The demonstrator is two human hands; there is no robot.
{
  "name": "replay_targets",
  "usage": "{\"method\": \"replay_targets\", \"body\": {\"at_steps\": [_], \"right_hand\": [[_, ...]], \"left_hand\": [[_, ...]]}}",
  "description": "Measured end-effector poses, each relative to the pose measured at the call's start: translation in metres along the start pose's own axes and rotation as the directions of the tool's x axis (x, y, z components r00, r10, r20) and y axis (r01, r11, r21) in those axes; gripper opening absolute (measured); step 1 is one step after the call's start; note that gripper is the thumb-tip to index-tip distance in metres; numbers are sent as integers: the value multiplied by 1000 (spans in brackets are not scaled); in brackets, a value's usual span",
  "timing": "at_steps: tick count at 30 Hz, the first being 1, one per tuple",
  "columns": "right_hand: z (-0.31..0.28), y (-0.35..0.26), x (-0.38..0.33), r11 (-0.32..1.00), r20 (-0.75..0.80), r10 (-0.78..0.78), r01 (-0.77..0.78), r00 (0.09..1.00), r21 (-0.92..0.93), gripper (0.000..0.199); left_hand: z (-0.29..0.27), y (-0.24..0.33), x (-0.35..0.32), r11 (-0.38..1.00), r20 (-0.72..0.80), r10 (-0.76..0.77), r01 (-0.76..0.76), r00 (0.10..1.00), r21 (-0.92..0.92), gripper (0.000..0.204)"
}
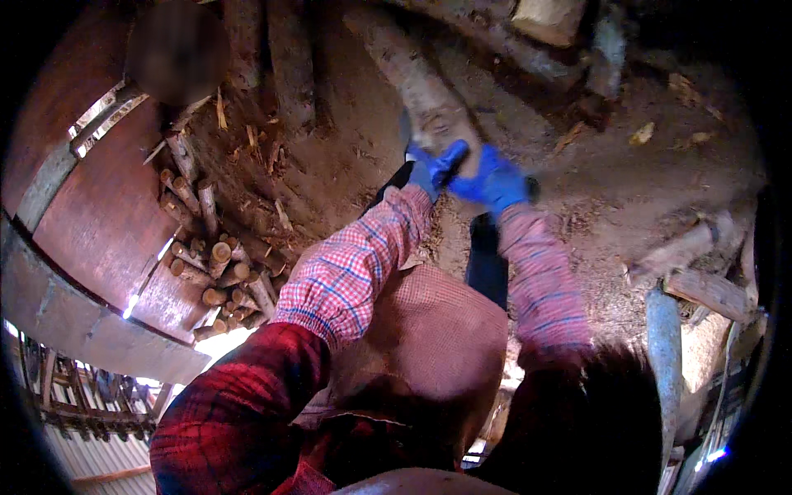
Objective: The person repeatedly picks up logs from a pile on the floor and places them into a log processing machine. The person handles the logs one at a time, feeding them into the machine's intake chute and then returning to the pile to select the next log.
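A thick pale log slants from the far middle down toward me, its near end by my two blue-gloved hands. My left hand is closed at the left of that end, with the thumb lying over the top. On the other side my right hand wraps the log's edge, slightly smeared by motion. The undersides of both hands are hidden. Checked sleeve covers reach to both wrists.
Cut sticks lie piled at the left beside a rusty metal sheet. More logs lie at the far side. Split wood and a grey pole are at the right. Bark scraps litter the dirt floor.
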State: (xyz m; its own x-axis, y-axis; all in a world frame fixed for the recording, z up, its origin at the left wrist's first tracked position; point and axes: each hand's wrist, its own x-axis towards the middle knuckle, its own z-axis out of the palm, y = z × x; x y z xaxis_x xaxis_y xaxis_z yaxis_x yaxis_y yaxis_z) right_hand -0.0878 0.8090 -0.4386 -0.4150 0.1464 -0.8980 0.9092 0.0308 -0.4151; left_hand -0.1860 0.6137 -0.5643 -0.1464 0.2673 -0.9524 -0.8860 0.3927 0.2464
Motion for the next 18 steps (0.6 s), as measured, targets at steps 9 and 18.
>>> {"method": "replay_targets", "body": {"at_steps": [9,18], "right_hand": [[35,-25,-223,245,-36,-268,104,963,964,55],[121,9,-427,861,-803,-507,202,312,-466,75]], "left_hand": [[89,159,-279,829,163,-480,384,862,407,46],[73,134,-466,663,543,-558,-56,628,746,46]]}}
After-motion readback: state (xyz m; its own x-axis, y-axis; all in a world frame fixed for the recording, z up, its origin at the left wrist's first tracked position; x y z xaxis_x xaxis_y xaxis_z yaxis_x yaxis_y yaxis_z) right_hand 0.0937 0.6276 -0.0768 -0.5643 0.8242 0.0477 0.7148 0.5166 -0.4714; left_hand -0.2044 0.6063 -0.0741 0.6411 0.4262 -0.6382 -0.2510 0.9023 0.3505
